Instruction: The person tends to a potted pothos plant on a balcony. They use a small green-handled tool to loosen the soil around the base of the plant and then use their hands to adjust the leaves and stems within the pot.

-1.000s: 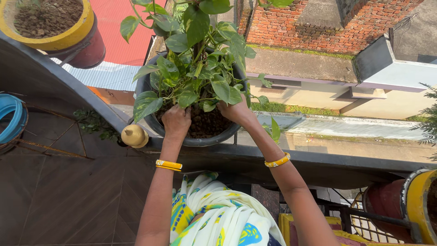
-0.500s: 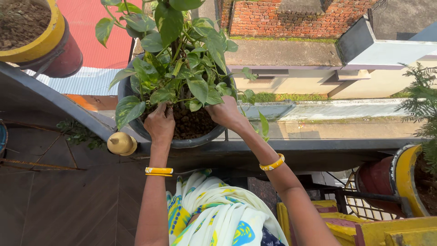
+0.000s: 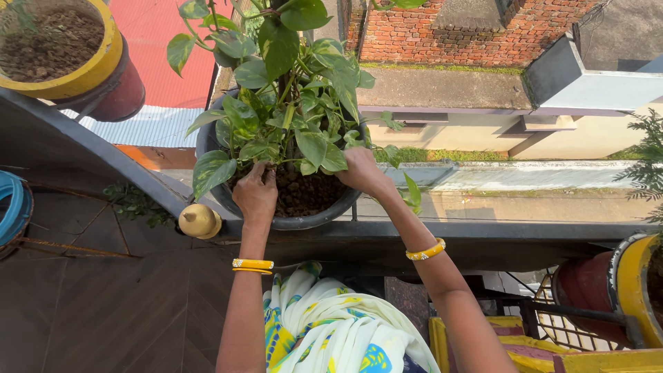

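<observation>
Dark plastic pot (image 3: 290, 222), round, holding a leafy green-and-cream variegated plant (image 3: 283, 103) rooted in coarse brown soil (image 3: 304, 193); it stands on the dark balcony ledge (image 3: 483, 238), at the outer edge above the street, where light reaches the foliage. Left hand (image 3: 255, 192): laid knuckles-up on the soil at the near left of the pot, fingers curled down among the lower stems; whether it pinches a stem or only presses the soil cannot be told, since leaves cover the fingertips. Right hand (image 3: 360, 169): at the near right rim, fingers pushed in under the leaves, likewise hidden at the tips, so its grasp cannot be told either. Both arms reach up and forward from the body, each wrist carrying a yellow bangle (image 3: 253, 264), so the hands come at the plant base from either side. A small yellow finial-shaped knob (image 3: 200, 221) sits just beside the pot on the left of the ledge. A yellow-rimmed pot of bare soil (image 3: 65, 41) stands well apart at upper left, and another yellow-rimmed pot (image 3: 632, 297) shows at lower right. A white garment with blue, yellow and green print (image 3: 331, 324) fills the lower centre. Beyond the ledge lie a brick wall (image 3: 469, 31) and a red roof (image 3: 166, 41).
</observation>
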